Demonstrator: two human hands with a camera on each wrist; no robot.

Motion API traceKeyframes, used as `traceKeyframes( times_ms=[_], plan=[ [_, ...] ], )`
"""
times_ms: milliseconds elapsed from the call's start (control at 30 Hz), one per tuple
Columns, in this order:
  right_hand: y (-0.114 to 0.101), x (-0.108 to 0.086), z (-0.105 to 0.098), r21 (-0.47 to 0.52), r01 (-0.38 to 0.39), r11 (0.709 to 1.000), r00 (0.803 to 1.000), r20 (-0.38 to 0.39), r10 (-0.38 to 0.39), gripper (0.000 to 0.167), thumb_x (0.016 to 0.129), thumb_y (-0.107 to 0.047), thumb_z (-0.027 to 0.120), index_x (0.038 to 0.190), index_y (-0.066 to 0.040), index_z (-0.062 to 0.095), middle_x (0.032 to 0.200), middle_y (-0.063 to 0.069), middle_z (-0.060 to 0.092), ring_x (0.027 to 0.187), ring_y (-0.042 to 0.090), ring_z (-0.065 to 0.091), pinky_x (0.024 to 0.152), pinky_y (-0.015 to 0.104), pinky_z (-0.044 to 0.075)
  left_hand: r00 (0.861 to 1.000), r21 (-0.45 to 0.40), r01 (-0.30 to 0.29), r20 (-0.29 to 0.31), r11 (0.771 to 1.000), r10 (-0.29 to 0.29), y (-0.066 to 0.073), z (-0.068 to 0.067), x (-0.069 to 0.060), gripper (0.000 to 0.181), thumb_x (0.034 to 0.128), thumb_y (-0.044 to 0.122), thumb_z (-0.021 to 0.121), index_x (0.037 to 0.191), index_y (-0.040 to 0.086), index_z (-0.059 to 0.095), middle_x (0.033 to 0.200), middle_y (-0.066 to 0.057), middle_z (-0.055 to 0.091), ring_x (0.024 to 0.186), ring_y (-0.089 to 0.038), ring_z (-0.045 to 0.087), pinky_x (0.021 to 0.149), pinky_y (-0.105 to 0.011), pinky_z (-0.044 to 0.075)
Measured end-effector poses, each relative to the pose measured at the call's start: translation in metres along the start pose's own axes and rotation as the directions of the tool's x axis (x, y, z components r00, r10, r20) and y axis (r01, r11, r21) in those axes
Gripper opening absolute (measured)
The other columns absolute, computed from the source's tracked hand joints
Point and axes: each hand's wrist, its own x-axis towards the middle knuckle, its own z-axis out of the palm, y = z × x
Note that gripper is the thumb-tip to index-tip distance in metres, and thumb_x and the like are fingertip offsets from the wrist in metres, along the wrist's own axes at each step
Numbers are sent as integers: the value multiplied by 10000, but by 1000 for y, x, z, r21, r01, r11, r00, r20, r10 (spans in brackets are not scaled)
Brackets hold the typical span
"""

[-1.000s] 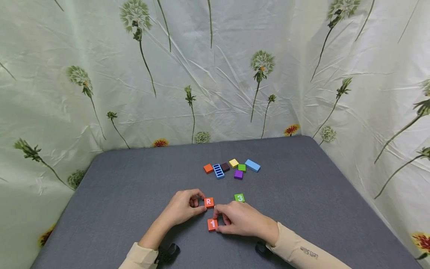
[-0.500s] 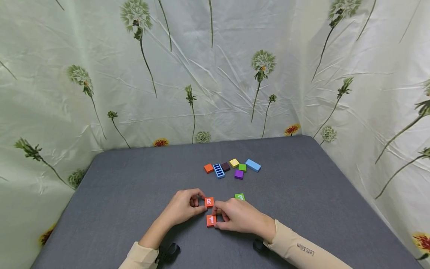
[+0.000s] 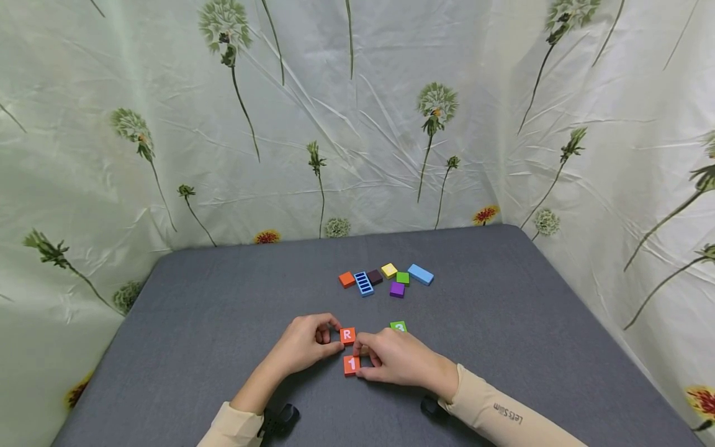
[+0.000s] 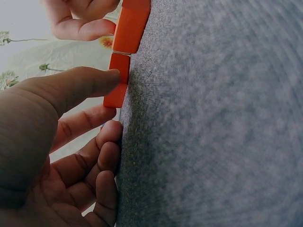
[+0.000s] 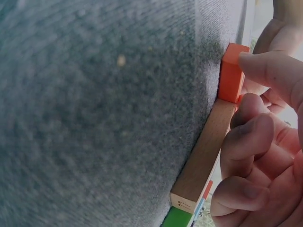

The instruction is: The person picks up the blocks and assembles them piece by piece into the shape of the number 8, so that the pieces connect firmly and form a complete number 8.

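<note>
Grey cloth-covered tbl fills the lower half of the head view, its far edge running straight across the middle. Behind it and down both sides hangs a pale, creased curtain w/ dandelion print, shiniest upper right.

Approx. lower centre, the L hand pinches the orange R block at its left side, thumb and finger at the corners. The R hand pinches the orange 1 block, just below the R one, between thumb and index.

Mid-frame, well apart from the hands, a loose group of coloured pcs lies flat.

Hard to see: the green 3 block is partly hidden behind the R hand's knuckles. R wrist view shows a bare wood-sided block touching or nearly touching the orange one; its top can't be read, and the mark on its end is unclear. A green pc below it is cut off by the bottom edge. Sleeves run out of frame at bottom; lettering on the right one is tiny.
</note>
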Motion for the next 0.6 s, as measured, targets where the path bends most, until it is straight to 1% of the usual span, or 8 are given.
traceKeyframes(
  times_ms=[267, 600],
  plan=[
    [1, 0, 0, -4, 9, 1000, 1000, -9, -9, 189, 967, -254, 812, 1094, -177, 695, 649, -168, 482, 552, -66, 413, 524, 161, 312, 1000, -13, -24, -5, 1000, 24, 0, -1, -1, 208, 896, 232, 883, 1051, 181, 754, 764, 82, 585, 624, -37, 488, 582, -233, 388],
    [2, -1, -1, 9, -6, 1000, 1000, 9, 6, 196, 975, -265, 807, 1112, -181, 696, 647, -163, 484, 546, -52, 414, 522, 170, 307, 1000, -11, -23, -7, 1000, 23, 0, 0, -1, 209, 899, 240, 882, 1056, 183, 758, 768, 81, 588, 626, -40, 493, 587, -236, 397]
  ],
)
